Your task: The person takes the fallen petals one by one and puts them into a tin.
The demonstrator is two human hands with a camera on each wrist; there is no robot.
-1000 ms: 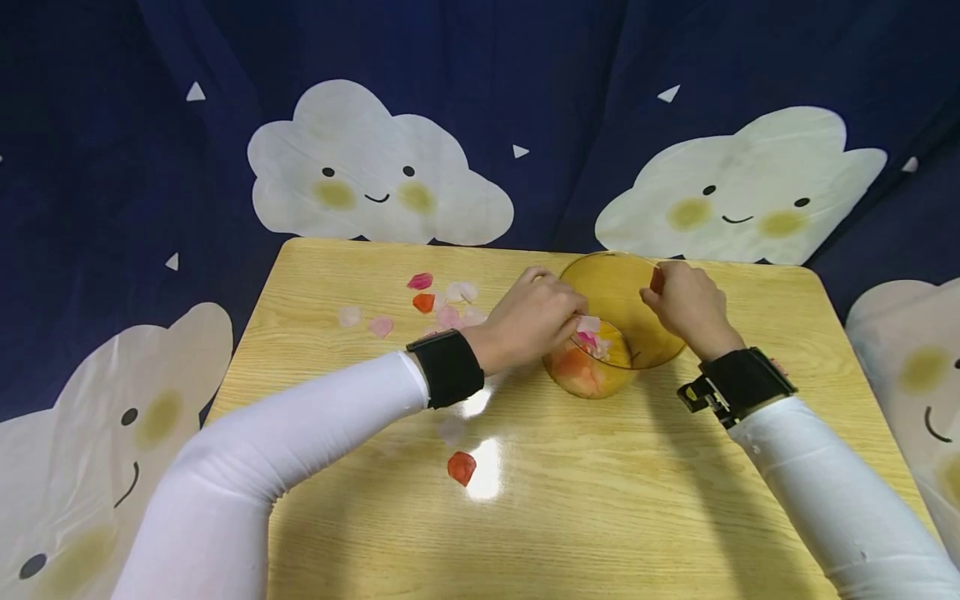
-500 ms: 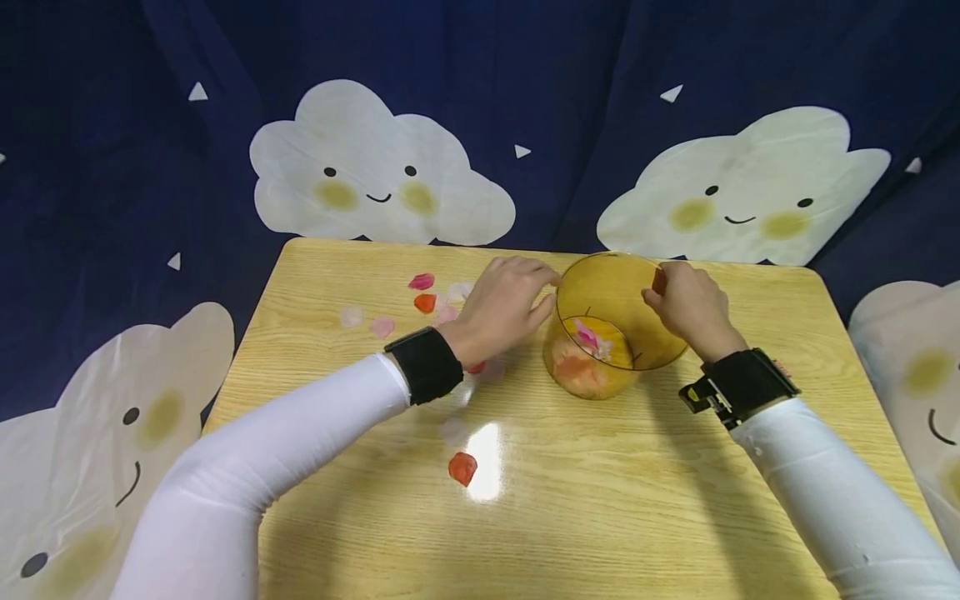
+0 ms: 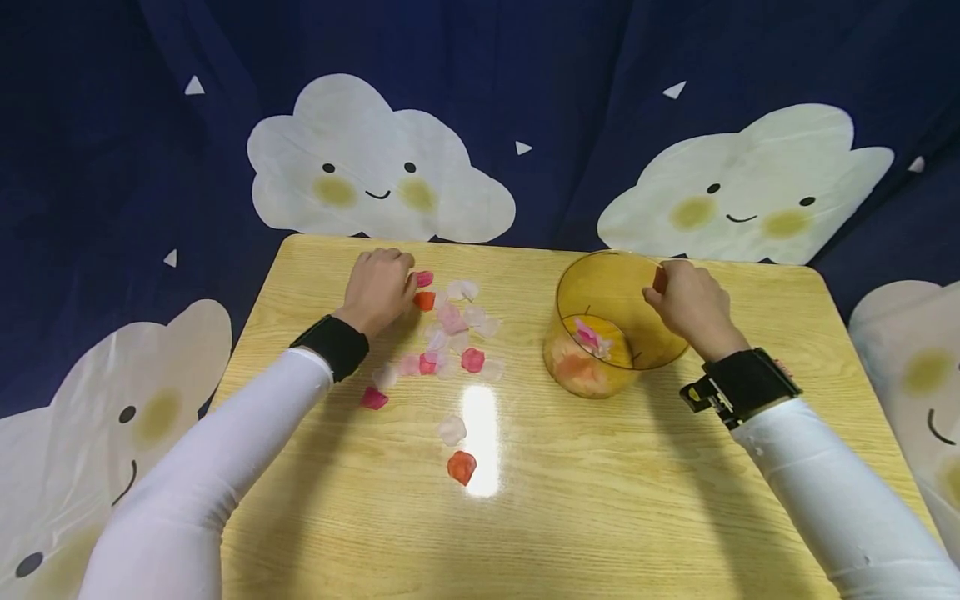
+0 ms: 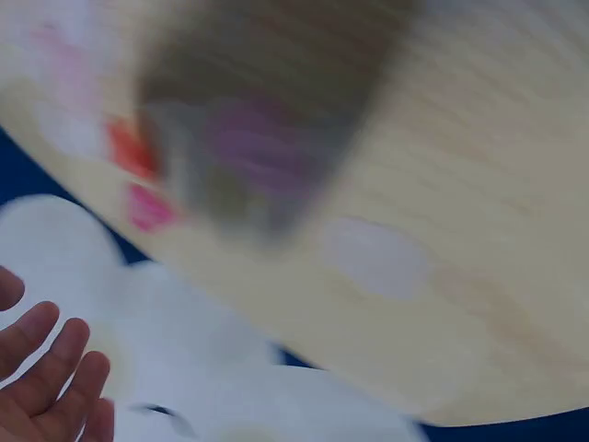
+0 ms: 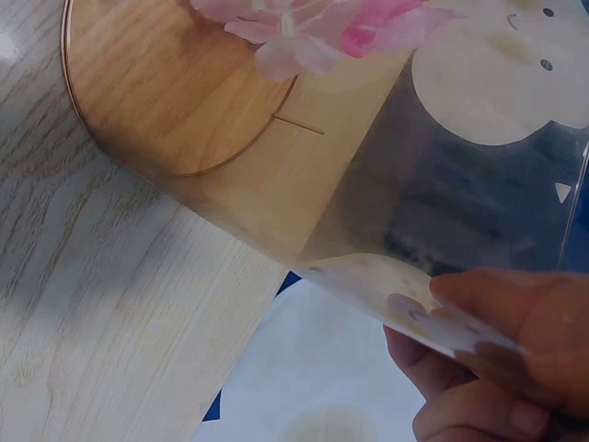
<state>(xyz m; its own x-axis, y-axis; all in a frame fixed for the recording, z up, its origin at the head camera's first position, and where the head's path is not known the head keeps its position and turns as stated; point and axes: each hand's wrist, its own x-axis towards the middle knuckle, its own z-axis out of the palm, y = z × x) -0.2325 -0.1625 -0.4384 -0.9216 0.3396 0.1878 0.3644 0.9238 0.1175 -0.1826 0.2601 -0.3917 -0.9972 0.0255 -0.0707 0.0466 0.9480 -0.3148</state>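
Observation:
My right hand [image 3: 690, 304] pinches the rim of a see-through amber container [image 3: 607, 283], thumb inside and fingers outside, as the right wrist view shows; the container tilts toward me. Inside it lie pink and pale petals [image 5: 368, 28]. On the left of the table, my left hand [image 3: 381, 287] hovers beside a magenta petal [image 3: 424, 279] and a red petal [image 3: 424, 301]. Its fingers [image 4: 64, 368] are loosely extended and hold nothing in the left wrist view. Pale pink petals [image 3: 452, 318] lie in a loose cluster just right of that hand.
A wooden table [image 3: 600, 492] carries everything. Nearer to me lie a whitish petal [image 3: 452, 430], another red petal [image 3: 461, 467] and a dark pink petal [image 3: 373, 398]. Behind the table hangs a navy curtain [image 3: 562, 75] with white smiling clouds.
My left hand has moved from over the container leftward across the petals to the table's back left, uncovering the cluster. A pale petal by its fingers has dropped from view. The right hand stays put.

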